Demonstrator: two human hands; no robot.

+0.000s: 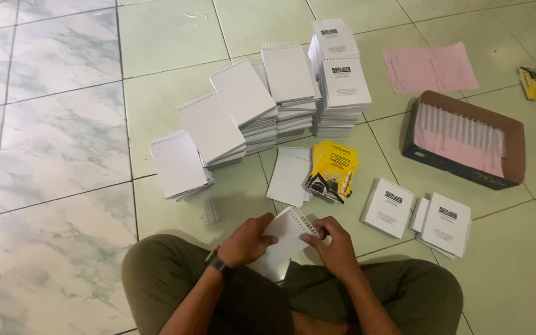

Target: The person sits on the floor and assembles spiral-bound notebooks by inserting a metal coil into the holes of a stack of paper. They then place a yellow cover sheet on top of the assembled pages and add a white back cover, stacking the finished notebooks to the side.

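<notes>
At the lower centre of the frame, your left hand (247,240) and right hand (335,244) both grip a white spiral-bound notepad (285,238) over your lap.

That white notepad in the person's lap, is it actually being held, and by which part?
Yes. Both hands hold the white notepad: the left hand grips its left side, and the right hand pinches the spiral-bound edge with its fingers.

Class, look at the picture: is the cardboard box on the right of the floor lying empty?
No. The cardboard box holds a row of white spiral binding combs lying over pink paper.
</notes>
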